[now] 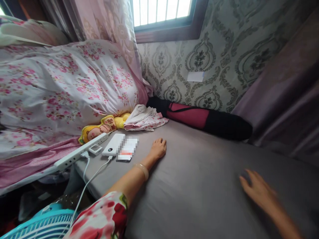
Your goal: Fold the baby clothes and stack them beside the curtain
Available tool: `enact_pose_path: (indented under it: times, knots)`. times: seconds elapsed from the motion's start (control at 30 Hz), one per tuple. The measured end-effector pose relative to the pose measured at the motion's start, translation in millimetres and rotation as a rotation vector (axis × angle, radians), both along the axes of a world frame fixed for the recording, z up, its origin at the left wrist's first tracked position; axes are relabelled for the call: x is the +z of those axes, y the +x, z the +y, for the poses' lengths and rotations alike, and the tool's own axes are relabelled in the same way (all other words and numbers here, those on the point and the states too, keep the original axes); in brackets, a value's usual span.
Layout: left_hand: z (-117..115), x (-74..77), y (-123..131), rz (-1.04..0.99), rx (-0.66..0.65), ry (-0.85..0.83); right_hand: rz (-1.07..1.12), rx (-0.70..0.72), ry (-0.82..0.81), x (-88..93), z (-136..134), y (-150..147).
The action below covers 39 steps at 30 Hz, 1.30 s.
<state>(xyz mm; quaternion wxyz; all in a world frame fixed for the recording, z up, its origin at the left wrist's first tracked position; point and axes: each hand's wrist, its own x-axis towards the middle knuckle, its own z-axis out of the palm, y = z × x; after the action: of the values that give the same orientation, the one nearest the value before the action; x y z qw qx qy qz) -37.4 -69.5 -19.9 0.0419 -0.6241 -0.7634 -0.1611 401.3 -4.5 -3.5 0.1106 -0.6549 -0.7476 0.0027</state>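
Note:
My left hand [159, 148] rests palm down on a grey bed sheet [199, 179], its fingers stretched forward and holding nothing that shows. A pale bangle [142, 171] circles the wrist below a red-and-white floral sleeve. On the right, somewhat smeared by motion, is my right hand [258, 187], low over or on the sheet. Its thumb stands apart from the fingers; a dark patch shows between them, shadow or object I cannot tell. Nearest to the left hand lies a pixelated phone-like item [127, 148], beside a white power bank [114, 145] with a cable plugged in.
A white power strip [82, 151] and charger [95, 149] lie at the bed's left edge. Behind are a yellow cartoon toy [99, 128], folded cloth [144, 118] and a black-and-red long bag [189, 116] along the wall. A blue fan [47, 222] stands lower left.

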Motion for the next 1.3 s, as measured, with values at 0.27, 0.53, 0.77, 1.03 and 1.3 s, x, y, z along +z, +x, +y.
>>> enact_pose_path:
  times: [0.27,0.53,0.77,1.03,1.3]
  knots:
    - [-0.4,1.6,-0.6,-0.002,-0.003,-0.004,-0.002,0.324,-0.204,-9.3,-30.1,-197.9]
    - [0.5,-0.9,-0.5,0.019,-0.015,-0.009,-0.015,0.398,-0.221,-8.2,-65.0,-258.7]
    - [2.8,2.2,-0.8,0.143,-0.049,-0.044,-0.037,0.388,-0.083,-14.6,-72.2,-257.0]
    - [14.0,23.8,-28.3,0.063,-0.167,-0.125,-0.020,0.392,-0.065,-15.8,-73.1,-258.3]
    - [21.4,57.6,-105.7,0.063,0.300,0.096,0.015,0.390,-0.063,-15.9,-74.2,-258.3]
